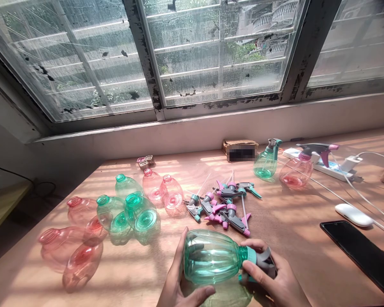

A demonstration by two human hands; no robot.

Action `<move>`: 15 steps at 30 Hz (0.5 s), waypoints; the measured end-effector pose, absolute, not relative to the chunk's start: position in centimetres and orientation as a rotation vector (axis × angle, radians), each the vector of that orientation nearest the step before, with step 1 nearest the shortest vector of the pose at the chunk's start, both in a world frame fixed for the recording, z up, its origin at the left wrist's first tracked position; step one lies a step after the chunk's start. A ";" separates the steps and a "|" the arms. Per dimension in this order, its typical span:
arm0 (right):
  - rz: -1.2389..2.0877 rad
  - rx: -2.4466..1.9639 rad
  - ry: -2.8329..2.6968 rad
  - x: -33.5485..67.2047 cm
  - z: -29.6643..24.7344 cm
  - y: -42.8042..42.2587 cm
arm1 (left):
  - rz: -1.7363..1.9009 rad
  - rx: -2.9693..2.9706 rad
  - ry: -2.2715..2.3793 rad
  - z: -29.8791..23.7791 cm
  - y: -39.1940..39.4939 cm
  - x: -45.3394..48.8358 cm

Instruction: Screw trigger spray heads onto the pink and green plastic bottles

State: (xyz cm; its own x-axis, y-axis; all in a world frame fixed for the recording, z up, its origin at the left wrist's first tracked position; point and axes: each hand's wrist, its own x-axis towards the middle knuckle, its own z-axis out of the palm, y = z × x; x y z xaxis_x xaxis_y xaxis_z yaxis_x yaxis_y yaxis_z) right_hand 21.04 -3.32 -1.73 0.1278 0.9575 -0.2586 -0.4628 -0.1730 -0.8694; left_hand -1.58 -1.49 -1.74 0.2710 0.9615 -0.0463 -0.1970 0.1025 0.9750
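A green clear plastic bottle (pixel 211 257) lies on its side near the table's front edge, held between both hands. My left hand (pixel 177 283) cups its base, fingers curled round it. My right hand (pixel 272 279) is closed on the grey and teal spray head (pixel 260 259) at the bottle's neck. Just beyond lies a pile of loose spray heads (pixel 225 204) in grey, pink and teal with thin dip tubes. Several empty green bottles (pixel 137 213) and pink bottles (pixel 80 251) lie to the left.
Two assembled sprayers stand at the back right, one green (pixel 266 160), one pink (pixel 299 167). A power strip (pixel 326 166) with white cables, a white oval device (pixel 353 214) and a black phone (pixel 365 253) lie at the right. A small cardboard box (pixel 240 149) sits by the window sill.
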 end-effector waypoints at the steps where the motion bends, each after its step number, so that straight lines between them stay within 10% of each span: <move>1: 1.410 -1.100 -0.615 21.0 -1.7 -3.3 | 1.054 1.114 0.900 -1.7 -1.5 -1.6; 15: 1.424 -1.047 -0.643 21.2 -1.9 -3.3 | 1.083 1.183 0.886 -2.1 -1.5 -1.6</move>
